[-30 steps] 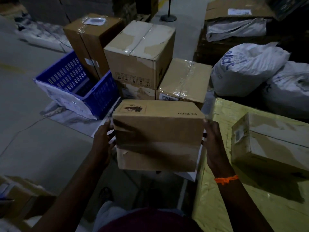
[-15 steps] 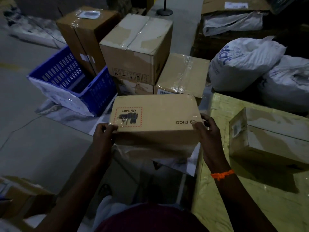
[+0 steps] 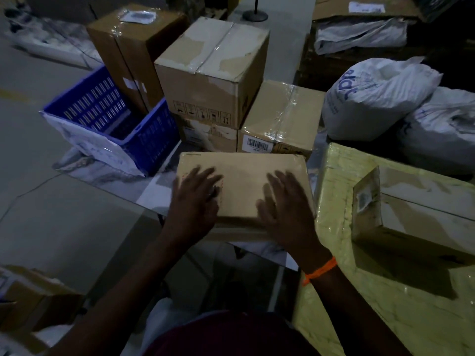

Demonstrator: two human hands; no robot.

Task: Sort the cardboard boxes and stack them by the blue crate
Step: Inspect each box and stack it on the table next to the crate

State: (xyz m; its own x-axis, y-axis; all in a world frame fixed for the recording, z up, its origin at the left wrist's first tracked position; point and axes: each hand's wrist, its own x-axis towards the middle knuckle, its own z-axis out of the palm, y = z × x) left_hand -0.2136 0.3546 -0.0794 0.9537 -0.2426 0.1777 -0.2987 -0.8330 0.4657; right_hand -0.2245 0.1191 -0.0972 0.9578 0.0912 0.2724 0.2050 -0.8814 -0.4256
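Head view. We see both hands laid flat on the top face of a flat cardboard box (image 3: 244,176): the left hand (image 3: 195,199) on its left half, the right hand (image 3: 285,209), with an orange wristband (image 3: 320,271), on its right half. The fingers of each hand are spread straight and grip nothing. The box lies level, just in front of a taped barcode box (image 3: 280,119) and a large box (image 3: 213,73) stacked on another. The blue crate (image 3: 154,140) stands to the left of the flat box, with a tall box (image 3: 133,55) behind it. To the right we note a yellow wrapped surface (image 3: 359,278) bearing one more box (image 3: 416,214), and white sacks (image 3: 372,98) beyond.
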